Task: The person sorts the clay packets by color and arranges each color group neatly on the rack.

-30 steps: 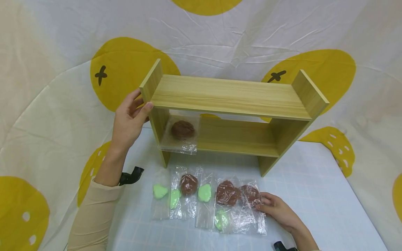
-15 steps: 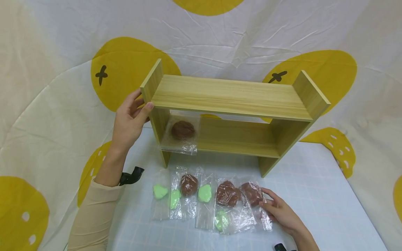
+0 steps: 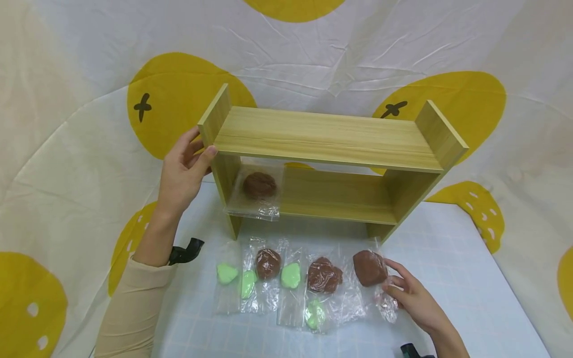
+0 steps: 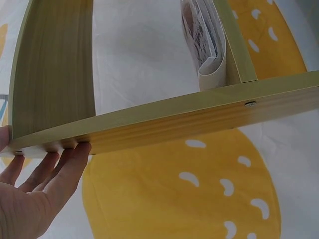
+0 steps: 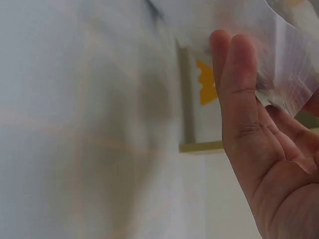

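My left hand point(image 3: 182, 171) grips the left side panel of a two-tier wooden shelf point(image 3: 331, 136), thumb on its front edge; in the left wrist view the fingers point(image 4: 70, 169) press the panel's outer face. My right hand point(image 3: 414, 298) pinches a clear plastic bag holding a brown rounded lump point(image 3: 369, 268), to the right of the row of bags. In the right wrist view crinkled clear film point(image 5: 284, 55) lies between thumb and fingers. Another bagged brown lump point(image 3: 259, 186) sits at the left end of the lower tier, its bag overhanging the front edge.
On the pale checked tablecloth point(image 3: 447, 258) before the shelf lie bagged brown lumps point(image 3: 324, 275) and several bagged light-green lumps point(image 3: 291, 275), some bags overlapping. A white cloth with yellow shapes point(image 3: 438, 104) hangs behind.
My right hand has drawn its bagged brown lump rightward and lifted it, apart from the neighbouring brown one it overlapped. The left hand and shelf hold still.
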`<state>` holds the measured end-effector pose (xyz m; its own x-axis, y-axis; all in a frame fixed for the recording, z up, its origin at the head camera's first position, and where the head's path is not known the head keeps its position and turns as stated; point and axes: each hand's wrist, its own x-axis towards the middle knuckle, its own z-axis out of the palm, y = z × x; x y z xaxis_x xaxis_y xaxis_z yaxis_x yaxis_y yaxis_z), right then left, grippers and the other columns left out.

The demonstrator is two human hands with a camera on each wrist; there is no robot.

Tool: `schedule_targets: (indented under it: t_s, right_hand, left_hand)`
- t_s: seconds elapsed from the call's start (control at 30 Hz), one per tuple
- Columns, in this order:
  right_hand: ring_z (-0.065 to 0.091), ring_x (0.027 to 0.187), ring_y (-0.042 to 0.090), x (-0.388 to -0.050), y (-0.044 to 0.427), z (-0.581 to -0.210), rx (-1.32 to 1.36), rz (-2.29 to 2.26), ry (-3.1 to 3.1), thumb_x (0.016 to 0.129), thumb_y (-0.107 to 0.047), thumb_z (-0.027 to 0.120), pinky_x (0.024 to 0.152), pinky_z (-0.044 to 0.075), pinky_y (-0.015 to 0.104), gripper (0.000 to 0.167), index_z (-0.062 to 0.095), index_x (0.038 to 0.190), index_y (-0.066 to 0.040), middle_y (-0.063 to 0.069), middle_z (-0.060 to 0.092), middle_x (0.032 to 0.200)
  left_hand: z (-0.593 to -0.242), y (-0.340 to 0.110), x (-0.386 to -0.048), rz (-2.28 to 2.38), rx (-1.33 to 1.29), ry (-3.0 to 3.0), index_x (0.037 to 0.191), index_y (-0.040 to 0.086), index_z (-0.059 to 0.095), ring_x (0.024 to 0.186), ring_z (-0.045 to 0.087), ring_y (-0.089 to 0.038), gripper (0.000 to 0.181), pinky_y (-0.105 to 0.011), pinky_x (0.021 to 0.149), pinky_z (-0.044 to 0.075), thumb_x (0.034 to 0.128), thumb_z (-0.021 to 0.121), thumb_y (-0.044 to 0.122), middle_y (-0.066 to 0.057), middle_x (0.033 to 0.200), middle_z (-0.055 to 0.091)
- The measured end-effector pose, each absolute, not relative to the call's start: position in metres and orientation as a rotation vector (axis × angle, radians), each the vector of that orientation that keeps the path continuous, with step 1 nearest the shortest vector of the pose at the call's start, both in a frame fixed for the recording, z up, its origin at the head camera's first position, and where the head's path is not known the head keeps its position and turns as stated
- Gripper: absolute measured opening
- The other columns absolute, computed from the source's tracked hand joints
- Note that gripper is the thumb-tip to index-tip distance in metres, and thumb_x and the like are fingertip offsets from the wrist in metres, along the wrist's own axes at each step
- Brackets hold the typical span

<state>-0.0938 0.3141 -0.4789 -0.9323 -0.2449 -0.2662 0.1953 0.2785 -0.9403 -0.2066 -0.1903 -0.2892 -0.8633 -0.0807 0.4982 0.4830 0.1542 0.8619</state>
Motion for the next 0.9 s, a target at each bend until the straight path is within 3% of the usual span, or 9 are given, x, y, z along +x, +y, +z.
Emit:
schedule_targets:
  t_s: [0.13, 0.37, 0.7, 0.9]
  right_hand:
    - [0.064, 0.085, 0.017, -0.094, 0.317, -0.468, -0.043, -1.663, 2.264, 0.1, -0.012, 0.062, 0.065, 0.055, 0.034, 0.066, 0.026, 0.155, -0.012, 0.021, 0.063, 0.118]
    - [0.069, 0.094, 0.023, -0.088, 0.317, -0.448, -0.165, -1.686, 2.327, 0.1, -0.01, 0.061, 0.075, 0.058, 0.038, 0.063, 0.028, 0.154, -0.008, 0.024, 0.061, 0.124]
    - [0.067, 0.096, 0.014, -0.085, 0.32, -0.43, -0.27, -1.702, 2.377, 0.102, -0.006, 0.058, 0.073, 0.058, 0.036, 0.058, 0.032, 0.153, -0.008, -0.002, 0.067, 0.12]
    - [0.066, 0.094, 0.012, -0.087, 0.319, -0.427, -0.389, -1.783, 2.279, 0.102, 0.001, 0.052, 0.07, 0.057, 0.034, 0.057, 0.03, 0.154, -0.009, -0.001, 0.067, 0.124]
  left_hand:
    - [-0.289, -0.19, -0.206, -1.741, -0.379, -2.016, 0.145, 0.02, 0.055, 0.109, 0.066, -0.025, 0.049, -0.027, 0.08, 0.058, 0.0974, 0.067, 0.013, -0.018, 0.132, 0.06]
    - [-0.288, -0.19, -0.206, -1.728, -0.372, -2.027, 0.145, 0.021, 0.054, 0.109, 0.066, -0.025, 0.05, -0.029, 0.082, 0.058, 0.0975, 0.067, 0.014, -0.017, 0.132, 0.06]
    - [-0.289, -0.19, -0.206, -1.729, -0.366, -2.028, 0.145, 0.021, 0.054, 0.109, 0.066, -0.025, 0.05, -0.028, 0.081, 0.058, 0.0974, 0.067, 0.014, -0.017, 0.132, 0.06]
    - [-0.289, -0.19, -0.206, -1.71, -0.379, -2.036, 0.146, 0.021, 0.053, 0.111, 0.065, -0.027, 0.05, -0.029, 0.081, 0.058, 0.0977, 0.067, 0.014, -0.016, 0.133, 0.06]
